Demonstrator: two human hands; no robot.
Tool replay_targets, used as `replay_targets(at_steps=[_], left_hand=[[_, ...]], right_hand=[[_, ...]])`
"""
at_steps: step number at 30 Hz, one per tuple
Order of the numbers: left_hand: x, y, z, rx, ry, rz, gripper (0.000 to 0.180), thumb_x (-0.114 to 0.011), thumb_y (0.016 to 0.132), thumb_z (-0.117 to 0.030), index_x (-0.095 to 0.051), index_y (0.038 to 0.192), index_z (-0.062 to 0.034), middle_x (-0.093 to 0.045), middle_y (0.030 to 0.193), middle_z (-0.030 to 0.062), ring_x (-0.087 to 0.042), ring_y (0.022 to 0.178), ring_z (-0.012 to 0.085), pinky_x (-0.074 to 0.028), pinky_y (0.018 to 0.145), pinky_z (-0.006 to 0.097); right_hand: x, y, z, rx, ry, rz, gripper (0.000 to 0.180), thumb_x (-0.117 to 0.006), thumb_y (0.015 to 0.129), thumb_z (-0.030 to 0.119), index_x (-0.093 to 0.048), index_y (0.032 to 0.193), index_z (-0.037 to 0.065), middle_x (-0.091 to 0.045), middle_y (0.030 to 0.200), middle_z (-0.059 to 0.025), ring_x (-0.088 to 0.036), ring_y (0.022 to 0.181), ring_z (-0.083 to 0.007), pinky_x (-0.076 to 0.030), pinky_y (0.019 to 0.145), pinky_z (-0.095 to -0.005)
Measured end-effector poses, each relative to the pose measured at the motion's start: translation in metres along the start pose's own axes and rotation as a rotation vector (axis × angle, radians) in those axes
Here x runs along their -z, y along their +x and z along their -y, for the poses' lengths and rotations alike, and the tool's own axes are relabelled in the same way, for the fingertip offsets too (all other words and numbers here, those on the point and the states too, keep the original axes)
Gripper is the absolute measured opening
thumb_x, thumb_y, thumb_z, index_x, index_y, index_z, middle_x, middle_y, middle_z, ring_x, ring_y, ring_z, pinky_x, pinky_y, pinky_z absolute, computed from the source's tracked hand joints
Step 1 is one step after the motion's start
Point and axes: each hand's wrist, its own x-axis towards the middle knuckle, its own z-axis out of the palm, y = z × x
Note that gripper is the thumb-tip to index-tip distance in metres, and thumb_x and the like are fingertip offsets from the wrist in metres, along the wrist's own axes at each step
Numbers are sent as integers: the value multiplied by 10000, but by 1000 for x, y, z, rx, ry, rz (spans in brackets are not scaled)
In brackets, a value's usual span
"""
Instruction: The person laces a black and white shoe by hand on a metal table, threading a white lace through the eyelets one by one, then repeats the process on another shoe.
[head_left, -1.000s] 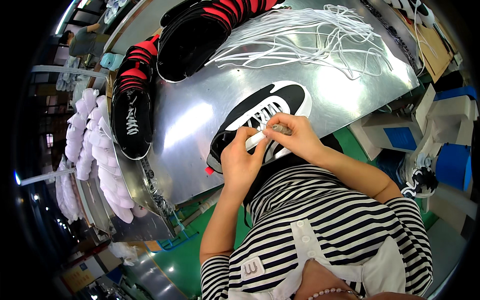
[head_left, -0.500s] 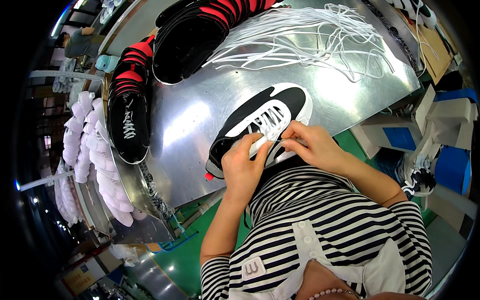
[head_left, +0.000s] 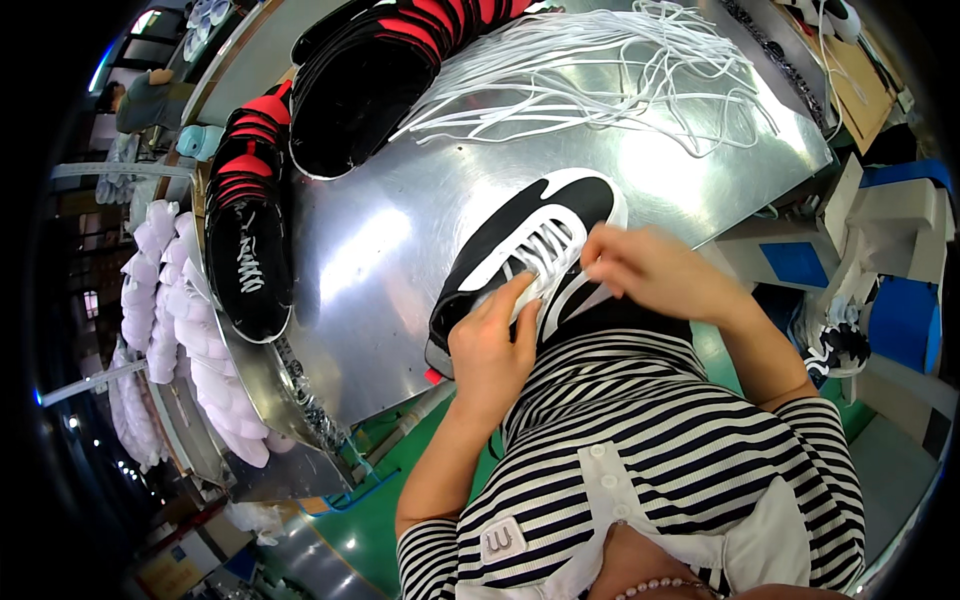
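While the person is leaning over a shiny metal table (head_left: 400, 250), a black and white shoe (head_left: 520, 250) is lying at the table's near edge, right against the striped shirt (head_left: 640, 440), toe pointing away. That position is keeping the laced part close under both hands. The left hand (head_left: 490, 350) is pressing down on the shoe's near side, fingers laid flat beside the white lace (head_left: 545, 245), seemingly steadying the shoe so it does not slide on the slick metal. The right hand (head_left: 650, 272) is reaching in from the other side, its grip pinched together on the lace at the eyelets; whether the left grip is closing on anything cannot be told, as the fingers are hiding it.

Farther out on the table, a loose heap of white laces (head_left: 600, 60) is lying spread, within arm's reach. Black and red shoes (head_left: 370, 80) are sitting in a cluster at the far left corner, and another black shoe (head_left: 250, 240) is lying along the left edge. White shoe forms (head_left: 180, 340) are hanging in a row beyond that edge.
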Motion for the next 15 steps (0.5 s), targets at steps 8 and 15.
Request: replay_targets(at_steps=[8, 15], left_hand=[[16, -3, -6, 141, -155, 332, 165, -745, 807, -175, -710, 852, -20, -647, 683, 169, -627, 549, 287, -481, 534, 328], [25, -11, 5, -61, 53, 371, 343, -754, 821, -224, -561, 644, -2, -479, 519, 149, -452, 429, 290, -353, 440, 367]], right_hand=[[-29, 75, -35, 200, -22, -531, 205, -594, 950, 180, -572, 1095, 37, -666, 819, -147, -645, 717, -287, -492, 661, -349], [-39, 74, -34, 282, -46, -641, 195, -590, 951, 183, -584, 1083, 40, -673, 814, -146, -647, 723, -313, -492, 653, -375]])
